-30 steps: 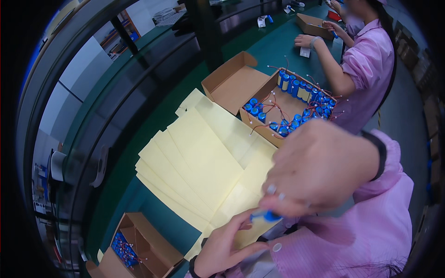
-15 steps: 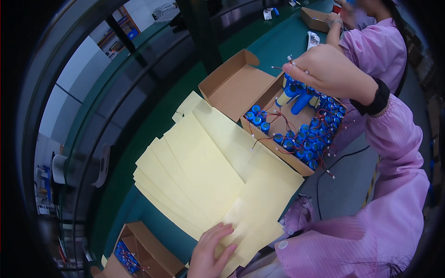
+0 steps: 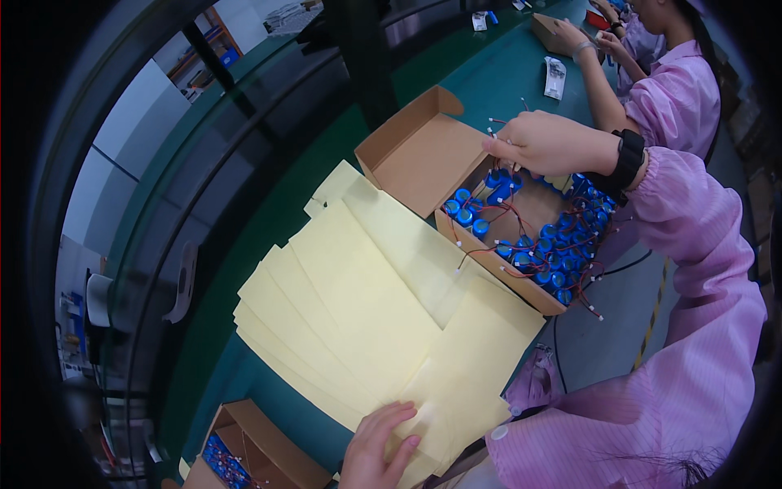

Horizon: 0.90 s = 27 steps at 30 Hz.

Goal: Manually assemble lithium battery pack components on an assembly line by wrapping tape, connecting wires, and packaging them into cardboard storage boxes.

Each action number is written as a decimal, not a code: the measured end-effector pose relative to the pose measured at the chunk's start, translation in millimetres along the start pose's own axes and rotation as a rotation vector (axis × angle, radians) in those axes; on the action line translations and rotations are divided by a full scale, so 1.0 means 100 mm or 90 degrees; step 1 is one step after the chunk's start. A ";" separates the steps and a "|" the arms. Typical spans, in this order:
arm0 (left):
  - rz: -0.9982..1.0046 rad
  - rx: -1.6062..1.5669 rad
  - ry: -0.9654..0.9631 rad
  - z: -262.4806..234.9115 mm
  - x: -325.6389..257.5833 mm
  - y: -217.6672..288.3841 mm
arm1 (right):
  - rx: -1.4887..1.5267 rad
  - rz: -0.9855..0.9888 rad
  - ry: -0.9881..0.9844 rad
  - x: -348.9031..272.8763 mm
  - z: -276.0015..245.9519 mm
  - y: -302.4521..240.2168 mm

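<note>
Right hand (image 3: 554, 143) grips wires (image 3: 493, 132) above carton rim (image 3: 507, 274); left hand (image 3: 377, 450) touches sheets (image 3: 366, 293).

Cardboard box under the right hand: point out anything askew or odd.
White-tipped red wires hang over the rim of the cardboard box in an untidy tangle. Just below the right hand, a few blue cylinders seem to lean, while those nearer the front stand upright. No damage is visible.
</note>
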<state>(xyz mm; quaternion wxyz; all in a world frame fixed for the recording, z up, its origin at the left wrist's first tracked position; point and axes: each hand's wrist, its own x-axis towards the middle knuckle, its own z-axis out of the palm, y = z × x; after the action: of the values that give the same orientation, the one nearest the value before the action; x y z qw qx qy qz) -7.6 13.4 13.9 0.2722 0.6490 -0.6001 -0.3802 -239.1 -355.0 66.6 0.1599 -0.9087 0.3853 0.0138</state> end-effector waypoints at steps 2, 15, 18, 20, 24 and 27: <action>-0.001 -0.002 -0.001 0.00 -0.01 -0.02 | 0.014 -0.015 0.006 0.02 0.05 0.00; 0.036 0.015 -0.012 -0.04 -0.06 -0.10 | 0.285 0.118 -0.130 0.07 0.22 -0.10; 0.047 0.017 -0.013 -0.06 -0.06 -0.09 | 0.328 0.140 -0.115 0.03 0.20 -0.11; 0.060 0.017 -0.013 -0.07 -0.05 -0.10 | 0.355 0.170 -0.115 0.01 0.17 -0.13; 0.089 0.039 0.003 -0.07 -0.10 -0.13 | 0.402 0.223 -0.119 0.00 0.12 -0.24; 0.080 0.011 0.017 0.00 -0.18 -0.19 | 0.431 0.268 -0.140 -0.04 0.11 -0.27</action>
<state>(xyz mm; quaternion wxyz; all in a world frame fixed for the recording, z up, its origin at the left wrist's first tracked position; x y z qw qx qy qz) 3.7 33.3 1.5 0.2979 0.6176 -0.6391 -0.3483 -221.7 -331.0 64.3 0.4836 -0.6994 0.5260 0.0156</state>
